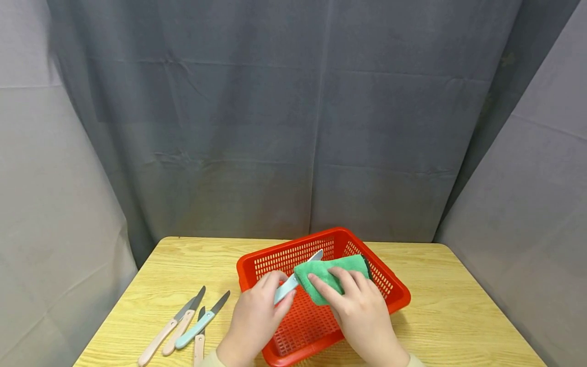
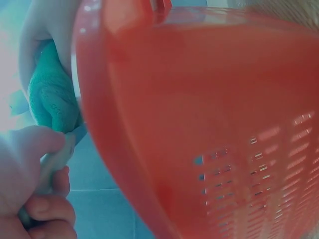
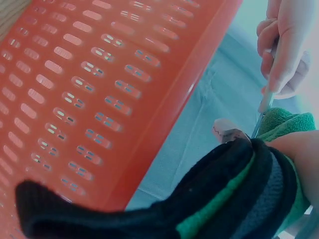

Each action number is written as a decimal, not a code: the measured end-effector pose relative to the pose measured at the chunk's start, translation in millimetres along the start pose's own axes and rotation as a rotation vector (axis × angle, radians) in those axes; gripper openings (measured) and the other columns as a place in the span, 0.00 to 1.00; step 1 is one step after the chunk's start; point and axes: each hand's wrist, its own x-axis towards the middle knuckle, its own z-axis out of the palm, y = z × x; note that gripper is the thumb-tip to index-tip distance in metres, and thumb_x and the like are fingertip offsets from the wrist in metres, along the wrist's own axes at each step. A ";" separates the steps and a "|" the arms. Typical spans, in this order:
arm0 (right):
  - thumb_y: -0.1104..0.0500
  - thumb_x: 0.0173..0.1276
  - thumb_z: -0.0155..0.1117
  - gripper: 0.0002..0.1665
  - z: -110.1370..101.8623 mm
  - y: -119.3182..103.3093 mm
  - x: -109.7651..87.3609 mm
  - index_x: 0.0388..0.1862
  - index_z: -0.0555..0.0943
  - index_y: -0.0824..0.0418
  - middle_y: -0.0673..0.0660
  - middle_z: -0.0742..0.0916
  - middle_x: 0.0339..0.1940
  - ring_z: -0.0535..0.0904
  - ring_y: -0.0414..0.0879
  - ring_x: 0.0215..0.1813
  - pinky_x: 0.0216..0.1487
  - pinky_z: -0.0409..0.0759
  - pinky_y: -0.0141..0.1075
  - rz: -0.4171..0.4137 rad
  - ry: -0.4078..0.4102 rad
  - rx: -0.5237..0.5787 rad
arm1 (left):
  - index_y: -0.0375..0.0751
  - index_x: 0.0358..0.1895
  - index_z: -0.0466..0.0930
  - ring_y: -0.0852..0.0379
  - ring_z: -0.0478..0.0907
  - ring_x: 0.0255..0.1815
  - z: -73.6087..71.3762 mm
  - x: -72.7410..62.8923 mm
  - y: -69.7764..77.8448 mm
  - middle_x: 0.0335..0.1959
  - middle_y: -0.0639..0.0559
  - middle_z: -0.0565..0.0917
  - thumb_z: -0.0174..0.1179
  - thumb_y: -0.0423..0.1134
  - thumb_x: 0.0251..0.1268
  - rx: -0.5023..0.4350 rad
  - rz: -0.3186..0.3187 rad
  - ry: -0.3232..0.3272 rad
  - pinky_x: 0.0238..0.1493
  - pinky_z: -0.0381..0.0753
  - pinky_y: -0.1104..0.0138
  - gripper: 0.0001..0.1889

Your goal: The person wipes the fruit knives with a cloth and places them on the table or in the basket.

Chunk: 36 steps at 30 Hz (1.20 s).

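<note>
Head view sharp, evenly lit; curtain (image 1: 257, 127) dim, table (image 1: 458, 295) brighter, soft shadow beside basket (image 1: 402, 295). Wrist views hazy, blue-tinted. Left wrist: edge glare washing out left hand (image 2: 20, 174). Right wrist: cloth (image 3: 219, 199) soft-focused toward lower left.

Your left hand (image 1: 257, 316) grips the pale-blue handle of a knife (image 1: 285, 290), slanting up rightward. Your right hand (image 1: 359, 311) holds a folded, dark-edged green cloth (image 1: 316, 280) over its blade, tip bare.
</note>
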 end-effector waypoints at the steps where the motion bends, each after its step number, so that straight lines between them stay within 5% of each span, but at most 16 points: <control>1: 0.68 0.44 0.84 0.43 0.2 -0.1 -0.3 0.61 0.85 0.42 0.59 0.86 0.50 0.82 0.57 0.41 0.31 0.83 0.46 0.004 0.000 0.001 | 0.44 0.44 0.78 0.70 0.60 0.16 0.2 0.0 0.1 0.27 0.58 0.77 0.76 0.40 0.58 0.002 0.004 0.002 0.18 0.62 0.80 0.16; 9: 0.67 0.36 0.88 0.49 -0.2 2.7 -0.3 0.61 0.85 0.42 0.59 0.86 0.50 0.82 0.56 0.43 0.32 0.84 0.46 0.020 0.022 -0.002 | 0.43 0.43 0.78 0.70 0.60 0.16 0.7 -0.4 0.4 0.26 0.59 0.77 0.77 0.39 0.56 0.007 0.052 0.037 0.18 0.62 0.81 0.17; 25: 0.72 0.37 0.84 0.52 -0.2 16.6 -6.1 0.64 0.83 0.41 0.58 0.85 0.53 0.82 0.57 0.49 0.37 0.84 0.48 0.117 -0.011 0.056 | 0.44 0.42 0.80 0.71 0.60 0.18 0.1 0.3 -3.6 0.28 0.60 0.79 0.77 0.40 0.54 0.027 0.135 0.059 0.19 0.61 0.82 0.16; 36: 0.72 0.45 0.82 0.41 1.9 30.4 -7.7 0.60 0.84 0.47 0.57 0.85 0.52 0.84 0.55 0.47 0.37 0.86 0.50 0.187 0.012 0.138 | 0.44 0.42 0.80 0.68 0.65 0.18 -0.3 -1.5 -10.7 0.30 0.59 0.81 0.78 0.39 0.52 0.033 0.133 0.062 0.19 0.66 0.79 0.17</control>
